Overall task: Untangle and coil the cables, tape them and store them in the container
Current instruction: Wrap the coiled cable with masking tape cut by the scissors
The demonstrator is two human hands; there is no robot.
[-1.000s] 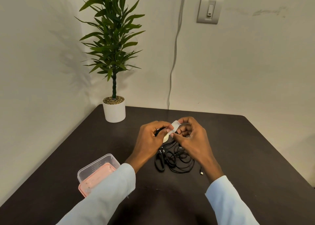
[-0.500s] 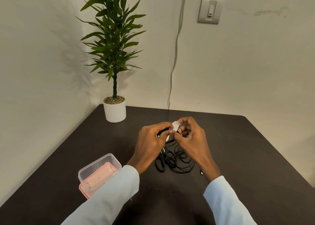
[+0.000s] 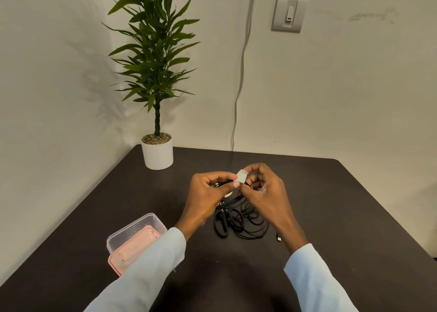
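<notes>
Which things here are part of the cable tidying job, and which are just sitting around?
Part of the job:
black cables
piece of tape
plastic container
left hand
right hand

Just sitting around:
potted plant
light switch
wall cord

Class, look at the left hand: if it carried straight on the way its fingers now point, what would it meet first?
The left hand points rightward at the tape it pinches around the cable. Going on, it would probably meet the right hand first, which sits just across the tape, though depth between them is hard to judge.

Potted plant point(image 3: 156, 79), wall switch point(image 3: 289, 13)
</notes>
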